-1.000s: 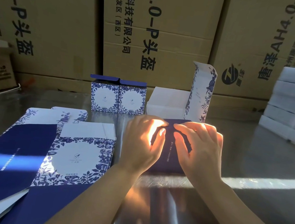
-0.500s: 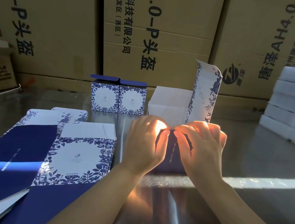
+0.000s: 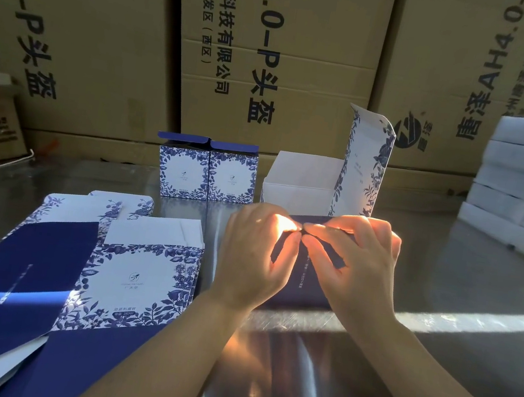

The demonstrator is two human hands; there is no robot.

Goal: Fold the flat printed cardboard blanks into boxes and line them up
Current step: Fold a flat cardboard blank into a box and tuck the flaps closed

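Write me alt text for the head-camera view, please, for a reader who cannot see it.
The left hand and right hand pinch the dark blue edge of a half-folded box on a metal table. Two finished boxes stand side by side farther back; flat blanks lie at the left.

Both bare forearms reach in from below and converge toward the middle, the left one crossing up from the lower left, the right one from the lower right corner. The wrists are bent slightly, backs of the hands facing up. The left hand (image 3: 252, 257) and right hand (image 3: 356, 269) sit side by side with fingers curled, and their forefinger tips meet at the top. Each thumb is tucked beneath its fingers, pinching the upper edge of a dark blue box (image 3: 303, 291) panel. Sunlight glows through the fingertips (image 3: 287, 223) where they meet.
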